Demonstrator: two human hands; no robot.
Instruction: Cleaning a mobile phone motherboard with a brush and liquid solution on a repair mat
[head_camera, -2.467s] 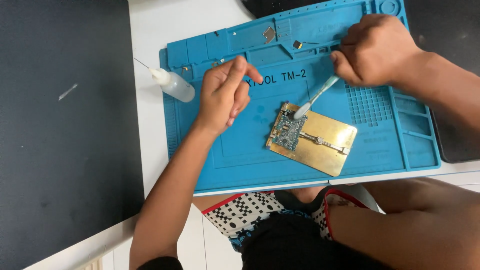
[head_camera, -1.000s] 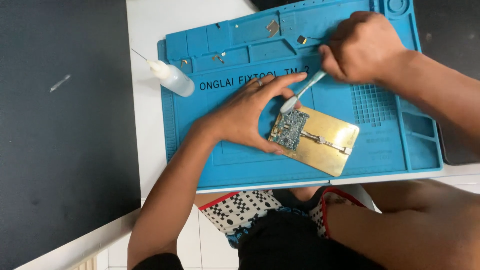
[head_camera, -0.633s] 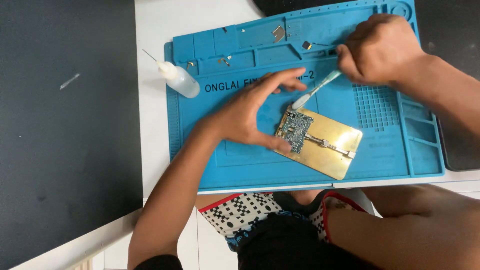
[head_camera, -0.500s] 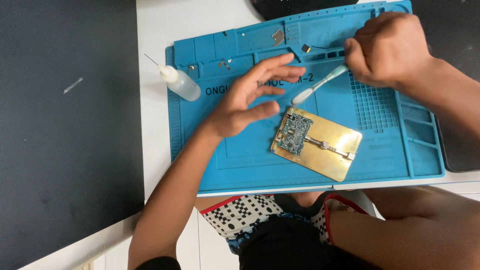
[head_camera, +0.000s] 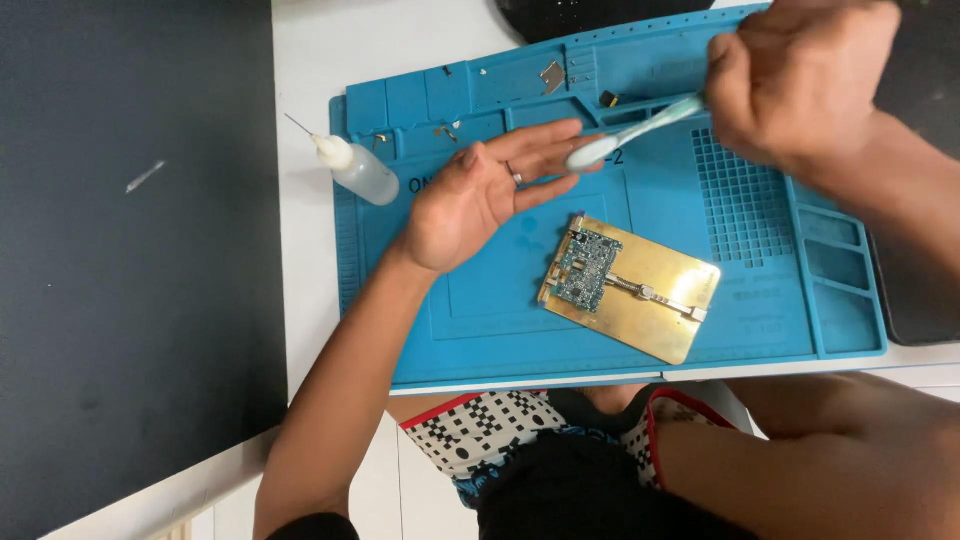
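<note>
Your left hand (head_camera: 470, 195) hovers open over the mat (head_camera: 480, 330), with bare mat below and to its left. The brush (head_camera: 630, 130) in your right hand (head_camera: 800, 80) crosses the gap above the gold holder (head_camera: 650, 310), its head touching your left fingertips. The holder and board (head_camera: 585, 268) lie just right of your left hand. The bottle (head_camera: 360, 172) with its needle tip blocks the mat's upper left edge. Small loose parts (head_camera: 552, 76) sit in the top trays.

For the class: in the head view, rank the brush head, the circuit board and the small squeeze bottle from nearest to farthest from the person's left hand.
1. Brush head: at the left hand's fingertips.
2. Circuit board: lower right, on the brass plate.
3. Squeeze bottle: to the left, at the mat's edge; close to the board's rank.
</note>
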